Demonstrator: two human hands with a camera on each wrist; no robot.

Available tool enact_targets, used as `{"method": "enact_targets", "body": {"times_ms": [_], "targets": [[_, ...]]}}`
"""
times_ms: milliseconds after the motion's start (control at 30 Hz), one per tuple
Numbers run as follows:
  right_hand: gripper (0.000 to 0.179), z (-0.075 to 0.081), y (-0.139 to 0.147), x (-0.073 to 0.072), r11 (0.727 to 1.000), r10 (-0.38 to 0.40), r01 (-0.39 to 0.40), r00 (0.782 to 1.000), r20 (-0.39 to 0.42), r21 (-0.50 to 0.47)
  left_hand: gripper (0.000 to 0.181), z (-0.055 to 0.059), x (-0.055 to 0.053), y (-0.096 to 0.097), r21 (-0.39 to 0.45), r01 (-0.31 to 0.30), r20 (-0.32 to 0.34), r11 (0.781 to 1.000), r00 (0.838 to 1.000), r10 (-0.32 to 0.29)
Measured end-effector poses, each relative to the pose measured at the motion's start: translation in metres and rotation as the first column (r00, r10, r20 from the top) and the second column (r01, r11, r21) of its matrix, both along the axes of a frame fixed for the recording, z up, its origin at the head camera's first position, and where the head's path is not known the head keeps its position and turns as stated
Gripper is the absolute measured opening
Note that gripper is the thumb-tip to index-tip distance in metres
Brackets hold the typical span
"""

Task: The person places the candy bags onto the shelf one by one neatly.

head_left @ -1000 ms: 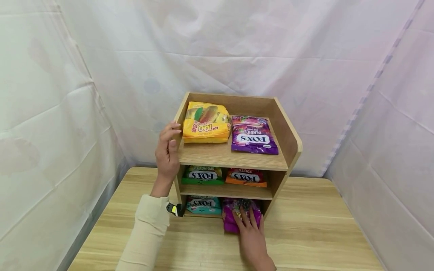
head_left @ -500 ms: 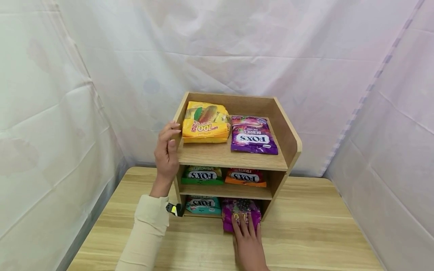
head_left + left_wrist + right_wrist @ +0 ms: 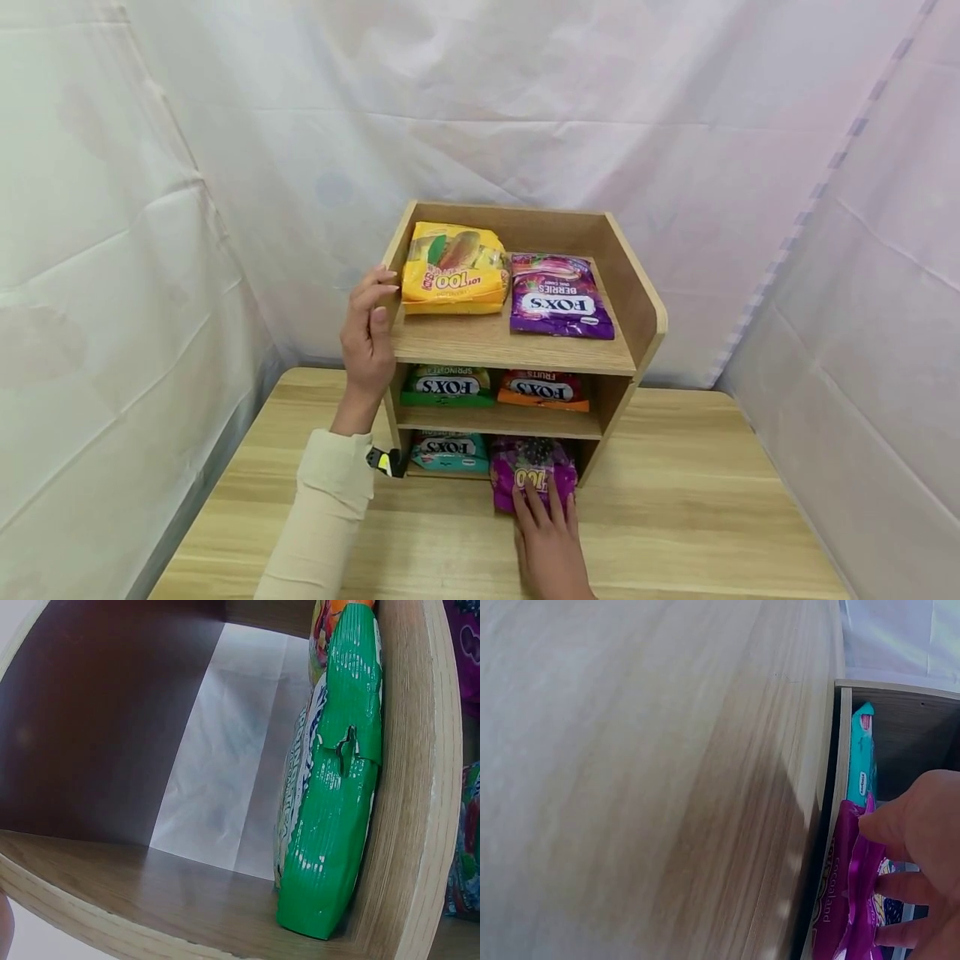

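Observation:
A three-level wooden shelf (image 3: 517, 350) stands on the table, filled with candy bags. My left hand (image 3: 367, 337) holds its left side panel, fingers bent over the upper edge. On the bottom level, at the right, lies a purple candy bag (image 3: 517, 492), its front end sticking out past the shelf. My right hand (image 3: 553, 546) rests on that front end with its fingers extended and spread. In the right wrist view, the thumb touches the bag's crimped seam (image 3: 864, 877), while the other fingertips lie on its upper face. The bag's back part is hidden under the middle board.
On top lie a yellow candy bag (image 3: 455, 271) and a purple Fox's bag (image 3: 561, 300). The middle level holds a green bag (image 3: 447, 387) and an orange-red bag (image 3: 543, 390). A teal bag (image 3: 450, 452) sits at the bottom left. White curtains (image 3: 480, 100) surround the table (image 3: 697, 500).
My right hand has drawn back toward me along the purple candy bag, uncovering more of its print. The bag has barely moved, and my left hand stays on the side panel.

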State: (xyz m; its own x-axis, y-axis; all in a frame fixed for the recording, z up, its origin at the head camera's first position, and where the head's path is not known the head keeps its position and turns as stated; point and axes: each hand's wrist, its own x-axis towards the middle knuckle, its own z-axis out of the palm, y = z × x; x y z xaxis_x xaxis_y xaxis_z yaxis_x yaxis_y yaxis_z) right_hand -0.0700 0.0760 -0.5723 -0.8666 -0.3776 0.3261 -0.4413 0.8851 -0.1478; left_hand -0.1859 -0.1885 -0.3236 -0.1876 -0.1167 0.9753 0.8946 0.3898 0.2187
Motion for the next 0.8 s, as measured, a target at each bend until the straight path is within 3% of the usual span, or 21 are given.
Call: {"method": "enact_targets", "body": {"times_ms": [167,367,600,800], "targets": [[0.050,0.0010,-0.0011,-0.0004,1.000,-0.023,0.022,1.000,0.020,0.021,0.041,0.0008,-0.0009,0.0003,0.005,0.014,-0.009,1.000,1.000,-0.014],[0.053,-0.0018,-0.0010,-0.0004,0.998,-0.020,0.021,1.000,-0.024,0.056,0.041,0.0009,-0.0016,0.0004,0.005,0.020,-0.016,1.000,1.000,-0.020],[0.051,-0.0037,-0.0006,-0.0021,1.000,-0.005,0.007,0.994,-0.109,0.013,0.041,0.0009,-0.0007,0.0005,0.004,0.015,-0.008,1.000,1.000,-0.015],[0.050,-0.0035,-0.0007,-0.0029,1.000,-0.023,0.022,0.996,-0.089,-0.007,0.042,0.0007,-0.0006,0.0004,0.004,0.019,-0.014,1.000,1.000,-0.019]]}}
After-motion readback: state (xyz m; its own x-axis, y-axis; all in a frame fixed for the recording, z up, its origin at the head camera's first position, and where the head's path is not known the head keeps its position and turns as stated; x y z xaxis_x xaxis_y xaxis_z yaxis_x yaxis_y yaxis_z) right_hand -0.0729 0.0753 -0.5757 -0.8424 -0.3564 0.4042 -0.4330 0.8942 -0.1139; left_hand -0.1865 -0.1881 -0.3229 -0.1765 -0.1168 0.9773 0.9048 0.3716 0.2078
